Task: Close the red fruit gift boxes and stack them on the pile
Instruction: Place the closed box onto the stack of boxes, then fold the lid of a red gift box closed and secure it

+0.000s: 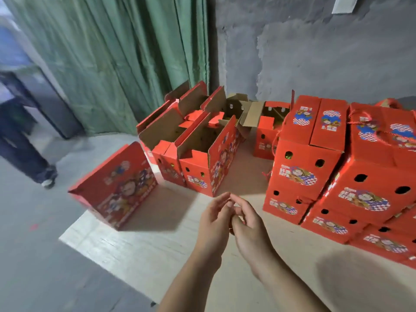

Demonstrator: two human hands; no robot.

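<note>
Pale board surface. Left hand and right hand: relaxed, fingertips touching, holding nothing. Open boxes ahead: probably light, crushable cardboard; grip stiff corners.

A: Cam setup?
B: One head cam only, wide-angle, looking fwd and down over the desk.
A: How near?
B: Both hands close, centre frame; red boxes just beyond, wall behind. No 2nd view to overlap.

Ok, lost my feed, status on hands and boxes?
Left hand and right hand empty, touching. Open boxes untouched, flaps up. Closed pile at right. Path clear.
</note>
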